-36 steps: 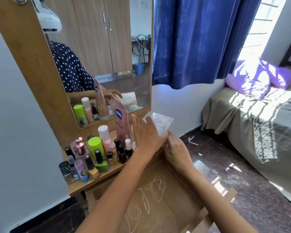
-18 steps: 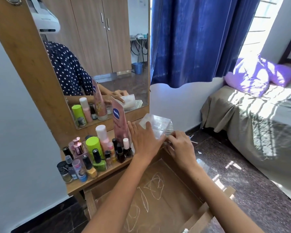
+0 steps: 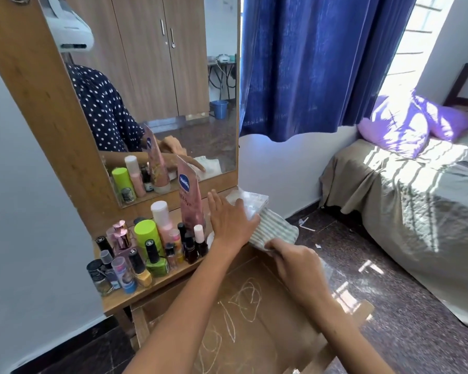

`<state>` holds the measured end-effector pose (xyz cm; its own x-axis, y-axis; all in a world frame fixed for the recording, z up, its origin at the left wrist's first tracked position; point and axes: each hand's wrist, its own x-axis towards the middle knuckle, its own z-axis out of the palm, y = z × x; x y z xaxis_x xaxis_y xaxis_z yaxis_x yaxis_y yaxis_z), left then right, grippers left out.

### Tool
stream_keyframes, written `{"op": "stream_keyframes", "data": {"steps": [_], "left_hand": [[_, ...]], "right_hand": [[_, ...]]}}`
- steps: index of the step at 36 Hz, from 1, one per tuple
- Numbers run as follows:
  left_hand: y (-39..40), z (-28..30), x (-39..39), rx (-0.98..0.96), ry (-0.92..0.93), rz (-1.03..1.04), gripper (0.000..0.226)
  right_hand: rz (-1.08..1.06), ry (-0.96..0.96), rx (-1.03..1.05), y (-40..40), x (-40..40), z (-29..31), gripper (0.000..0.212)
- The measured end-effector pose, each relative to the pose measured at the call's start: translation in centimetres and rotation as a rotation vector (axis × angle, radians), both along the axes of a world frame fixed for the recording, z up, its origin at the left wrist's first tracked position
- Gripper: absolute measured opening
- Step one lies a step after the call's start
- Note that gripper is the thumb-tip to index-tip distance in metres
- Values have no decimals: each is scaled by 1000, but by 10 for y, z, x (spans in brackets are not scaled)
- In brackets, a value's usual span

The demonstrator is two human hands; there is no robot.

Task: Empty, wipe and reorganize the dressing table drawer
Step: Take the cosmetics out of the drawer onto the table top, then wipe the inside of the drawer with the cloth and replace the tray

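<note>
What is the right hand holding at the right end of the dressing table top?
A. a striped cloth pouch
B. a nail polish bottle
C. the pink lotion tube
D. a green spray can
A: the right hand pinches the near edge of the striped cloth pouch, while the left hand rests flat on the clear plastic packet beside it.

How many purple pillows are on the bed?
2. One big purple pillow leans at the head of the bed, and a smaller purple pillow sits right beside it, nearer the wall. More could be hidden past the picture's edge.
</note>
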<state>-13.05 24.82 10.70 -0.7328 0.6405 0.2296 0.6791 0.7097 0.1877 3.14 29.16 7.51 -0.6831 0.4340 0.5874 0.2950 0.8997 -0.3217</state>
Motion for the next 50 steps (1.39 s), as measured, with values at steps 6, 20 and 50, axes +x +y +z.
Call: {"op": "stream_keyframes", "data": {"steps": [6,20,50], "left_hand": [[-11,-16,3,10,69,-117,54],[-9,-21,-6,93,-29,-238,54],[-11,-12,-9,140,-138,-368,50]], "right_hand": [[64,45,-47,-8,7,-11,9],[17,47,-47,-10,14,-8,15],[130,-321,-99,-52,-4,-16,62]]}}
